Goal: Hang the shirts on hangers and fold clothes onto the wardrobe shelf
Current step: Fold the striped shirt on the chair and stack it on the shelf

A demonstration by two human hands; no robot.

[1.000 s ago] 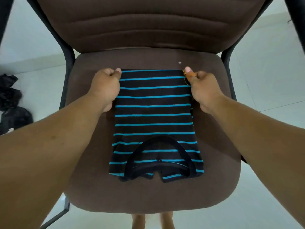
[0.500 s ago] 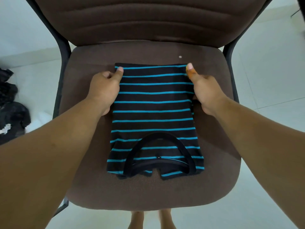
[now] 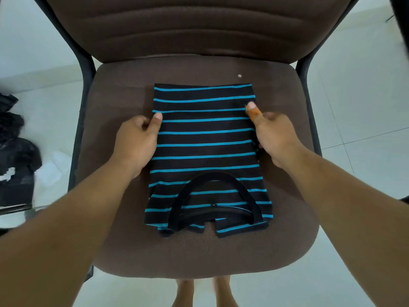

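In the head view, a black short-sleeved shirt with thin turquoise stripes [image 3: 205, 151] is seen lying flat on the brown fabric seat of a padded chair with a dark metal frame [image 3: 124, 244], folded into a narrow rectangle with its black ribbed neckline [image 3: 212, 196] turned toward six o'clock and its folded far edge toward twelve o'clock. The left hand [image 3: 135, 142] is placed at the shirt's nine o'clock edge, its thumb laid on the cloth and its other fingers curled under the side, so that the edge is pinched. The right hand [image 3: 274, 138] is placed at the three o'clock edge in the same way, the thumb pressed on the striped cloth and the remaining fingers tucked at or below the side; an orange mark or wrap is seen on that thumb, and what it is cannot be told. The fold is judged to be well advanced: sleeves and sides are already turned in, and one more fold or a lift of the bundle is probably called for. No wardrobe, shelf or hanger is shown, so the putting away is judged not yet done. A heap of dark clothes [image 3: 15, 151] is seen on the pale tiled floor at nine o'clock, well apart from the chair, and it is taken as work left. A tiny pale tag is seen inside the neckline, too small to be read; no other writing or brand is visible.
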